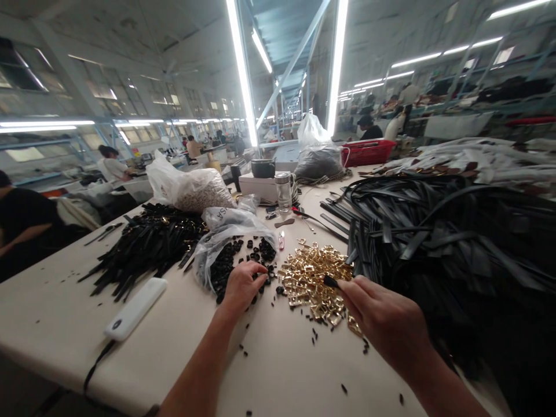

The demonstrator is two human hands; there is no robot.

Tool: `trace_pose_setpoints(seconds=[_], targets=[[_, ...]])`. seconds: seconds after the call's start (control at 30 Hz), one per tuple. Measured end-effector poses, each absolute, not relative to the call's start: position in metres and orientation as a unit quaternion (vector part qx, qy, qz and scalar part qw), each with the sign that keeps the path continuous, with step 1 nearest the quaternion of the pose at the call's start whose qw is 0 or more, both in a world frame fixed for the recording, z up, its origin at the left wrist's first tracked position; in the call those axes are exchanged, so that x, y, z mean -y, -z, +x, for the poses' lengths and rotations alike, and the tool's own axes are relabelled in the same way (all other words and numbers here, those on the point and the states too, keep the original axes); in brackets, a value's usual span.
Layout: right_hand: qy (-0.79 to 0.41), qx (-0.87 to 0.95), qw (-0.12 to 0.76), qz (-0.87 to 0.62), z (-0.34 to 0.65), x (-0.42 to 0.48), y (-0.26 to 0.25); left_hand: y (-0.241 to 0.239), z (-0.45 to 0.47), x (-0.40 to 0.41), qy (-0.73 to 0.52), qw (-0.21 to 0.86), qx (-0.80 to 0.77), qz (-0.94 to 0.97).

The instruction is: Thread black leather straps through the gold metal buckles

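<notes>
My left hand (242,285) is curled, its fingertips pinching into the small black loops (243,255) that spill from an open clear plastic bag (226,234). What it grips is too small to make out. My right hand (382,315) is closed, pinching the end of a black strap piece (330,281) over the heap of gold metal buckles (315,277). A few black bits lie scattered on the cream table (282,359) between my hands.
A big tangle of black straps (438,237) fills the right side. A pile of short black strap pieces (143,246) lies left, a white power bank (135,308) with cable near the front edge. Bags, a jar (284,191), a red basket (367,152) and other workers stand behind.
</notes>
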State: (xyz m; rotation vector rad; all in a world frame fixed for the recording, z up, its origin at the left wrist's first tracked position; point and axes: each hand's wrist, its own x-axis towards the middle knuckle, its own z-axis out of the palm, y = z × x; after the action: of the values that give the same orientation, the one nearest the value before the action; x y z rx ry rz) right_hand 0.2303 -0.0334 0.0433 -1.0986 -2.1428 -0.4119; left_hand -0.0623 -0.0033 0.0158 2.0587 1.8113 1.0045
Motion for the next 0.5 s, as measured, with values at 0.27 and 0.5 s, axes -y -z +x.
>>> trace_pose_setpoints(seconds=[0.27,0.5], targets=[[0.055,0.856,0.286,-0.428,0.208,0.024,-0.017,-0.003,-0.05,0.0,-0.19,0.017,-0.631,0.752],[0.0,0.847,0.305,-0.435,0.207,0.023,-0.01,0.0,-0.049,-0.001,-0.214,0.014,-0.635,0.742]])
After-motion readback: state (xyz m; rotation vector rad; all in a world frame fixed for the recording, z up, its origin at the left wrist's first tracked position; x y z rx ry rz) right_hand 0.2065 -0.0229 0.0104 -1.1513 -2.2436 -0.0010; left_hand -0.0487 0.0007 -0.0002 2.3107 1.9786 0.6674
